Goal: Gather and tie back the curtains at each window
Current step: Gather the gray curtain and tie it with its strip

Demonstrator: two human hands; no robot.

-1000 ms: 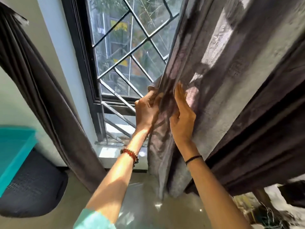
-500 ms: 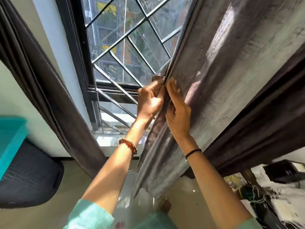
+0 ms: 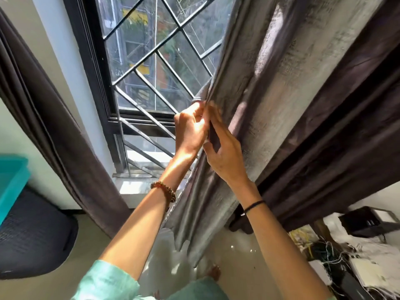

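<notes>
Curtain in hand: right-hand curtain (image 3: 270, 105), grey-brown fabric with a pale sunlit sheen, slants from the upper right down to the floor at centre; its inner edge lies against the window.
Left hand: left hand (image 3: 190, 131) is raised at the curtain's inner edge, fingers curled and gripping a bunched bit of that edge.
Right hand: right hand (image 3: 225, 156) sits just beside the left and touches it at the fingertips; its fingers run long up the fold, and the thumb seems to pinch a dark pleat against them, though shadow blurs the grip.
Wrists: bead bracelet (image 3: 164, 190) on the left, thin black band (image 3: 252, 206) on the right.
Other curtain: left-hand curtain (image 3: 54, 126) hangs dark and pleated on the far side of the window, well apart from both hands.
Window: window (image 3: 151, 61) has a black frame and a diamond-pattern grille, with greenery and buildings beyond the glass.
Sill: sunlit sill (image 3: 132, 187) below the frame.
Left side: teal box (image 3: 10, 182) above a dark mesh chair (image 3: 32, 239).
Lower right: tangle of cables (image 3: 324, 252) and papers near a black box (image 3: 363, 221).
Person: teal sleeve (image 3: 108, 280) and a bare foot (image 3: 214, 272) on the glossy floor.
</notes>
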